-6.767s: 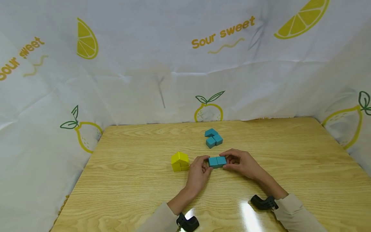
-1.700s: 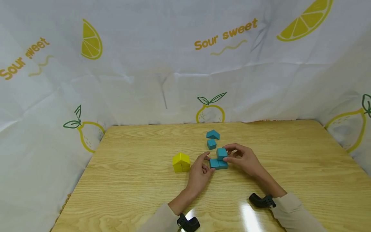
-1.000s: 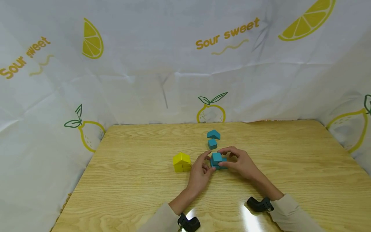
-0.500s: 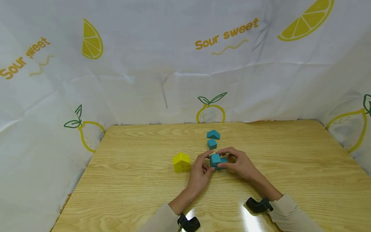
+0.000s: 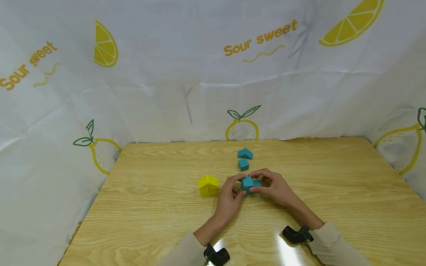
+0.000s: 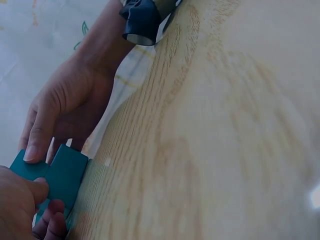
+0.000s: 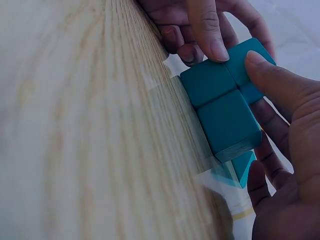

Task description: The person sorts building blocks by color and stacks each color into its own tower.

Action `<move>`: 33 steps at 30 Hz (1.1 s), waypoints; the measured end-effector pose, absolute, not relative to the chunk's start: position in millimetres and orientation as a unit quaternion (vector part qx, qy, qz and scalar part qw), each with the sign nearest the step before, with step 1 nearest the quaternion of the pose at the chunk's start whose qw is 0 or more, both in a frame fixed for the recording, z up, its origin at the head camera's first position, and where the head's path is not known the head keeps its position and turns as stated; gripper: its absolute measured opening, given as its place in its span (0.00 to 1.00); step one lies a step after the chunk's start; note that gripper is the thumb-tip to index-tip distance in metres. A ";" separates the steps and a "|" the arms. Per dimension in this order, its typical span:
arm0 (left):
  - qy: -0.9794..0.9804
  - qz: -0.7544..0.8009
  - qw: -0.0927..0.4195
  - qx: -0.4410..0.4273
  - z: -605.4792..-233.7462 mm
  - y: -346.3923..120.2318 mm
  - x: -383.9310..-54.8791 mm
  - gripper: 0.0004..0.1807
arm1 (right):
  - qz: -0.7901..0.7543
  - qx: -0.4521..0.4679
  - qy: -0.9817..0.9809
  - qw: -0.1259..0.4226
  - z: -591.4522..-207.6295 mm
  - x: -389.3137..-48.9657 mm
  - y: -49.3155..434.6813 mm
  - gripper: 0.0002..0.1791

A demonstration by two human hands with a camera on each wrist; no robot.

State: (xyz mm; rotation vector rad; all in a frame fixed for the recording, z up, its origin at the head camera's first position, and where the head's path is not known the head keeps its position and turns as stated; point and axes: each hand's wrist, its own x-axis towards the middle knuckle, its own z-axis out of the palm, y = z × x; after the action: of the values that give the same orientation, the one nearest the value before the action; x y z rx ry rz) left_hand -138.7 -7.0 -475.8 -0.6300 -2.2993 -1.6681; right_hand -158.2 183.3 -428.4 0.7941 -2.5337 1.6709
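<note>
Two blue cubes lie side by side on the table, and a third blue cube (image 5: 247,182) sits on the left one. My right hand (image 5: 276,187) pinches this upper cube between thumb and fingers. My left hand (image 5: 229,195) grips the left side of the stack, its thumb low at the front and its index finger reaching behind. The lower right cube (image 7: 230,122) shows fully in the right wrist view, beside the lower left cube (image 7: 207,82). Fingers partly cover the upper cube (image 6: 29,167) in the left wrist view.
Behind the stack are a loose blue cube (image 5: 243,164) and a blue triangular block (image 5: 245,153). A yellow block house (image 5: 208,186) stands just left of my left hand. The wooden table (image 5: 149,207) meets a white lemon-print cloth (image 5: 166,103) at the back and sides.
One blue cube has left the back group; my right hand has brought it leftward and down onto the lower left cube. Over the last half second, my left index finger has drawn in against the stack.
</note>
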 end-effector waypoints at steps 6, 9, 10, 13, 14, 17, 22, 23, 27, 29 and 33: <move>-0.783 -0.572 0.116 -0.214 -476.5 -6.6 -139.8 0.27 | 0.532 0.252 -0.809 0.001 -426.4 -157.6 182.5 0.21; -0.784 -0.571 0.116 -0.214 -476.6 -6.8 -140.0 0.27 | 0.532 0.251 -0.809 0.000 -425.8 -157.3 182.4 0.21; -0.785 -0.571 0.116 -0.213 -476.7 -6.8 -140.1 0.27 | 0.532 0.250 -0.809 0.000 -425.7 -157.2 182.4 0.21; -0.786 -0.569 0.116 -0.213 -477.0 -7.0 -140.0 0.28 | 0.532 0.250 -0.809 0.001 -425.9 -157.1 182.4 0.21; -0.786 -0.569 0.118 -0.213 -477.1 -7.0 -139.9 0.28 | 0.532 0.250 -0.809 0.001 -426.1 -157.1 182.4 0.21; -0.785 -0.569 0.121 -0.214 -477.8 -7.0 -139.7 0.28 | 0.534 0.254 -0.806 0.001 -427.4 -157.1 182.7 0.21; -0.784 -0.570 0.121 -0.214 -478.0 -6.7 -138.9 0.29 | 0.540 0.258 -0.801 -0.001 -430.0 -157.7 183.5 0.21; -0.784 -0.571 0.121 -0.214 -478.1 -6.7 -138.7 0.29 | 0.540 0.260 -0.800 -0.001 -430.5 -157.9 183.7 0.21; -0.783 -0.571 0.120 -0.214 -477.6 -6.6 -138.3 0.30 | 0.543 0.260 -0.799 -0.002 -431.2 -158.4 184.2 0.21; -0.783 -0.572 0.119 -0.214 -477.1 -6.8 -138.0 0.29 | 0.545 0.260 -0.797 -0.003 -431.0 -158.4 184.1 0.21; -0.784 -0.568 0.124 -0.216 -476.2 -6.4 -137.9 0.30 | 0.546 0.258 -0.797 -0.005 -430.5 -158.7 184.1 0.21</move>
State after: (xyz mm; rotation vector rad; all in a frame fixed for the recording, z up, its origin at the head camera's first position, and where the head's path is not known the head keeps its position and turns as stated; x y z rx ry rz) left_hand -137.9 -6.4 -476.2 -0.6310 -2.2856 -1.6563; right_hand -158.7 184.1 -430.5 0.8135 -2.5129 1.7200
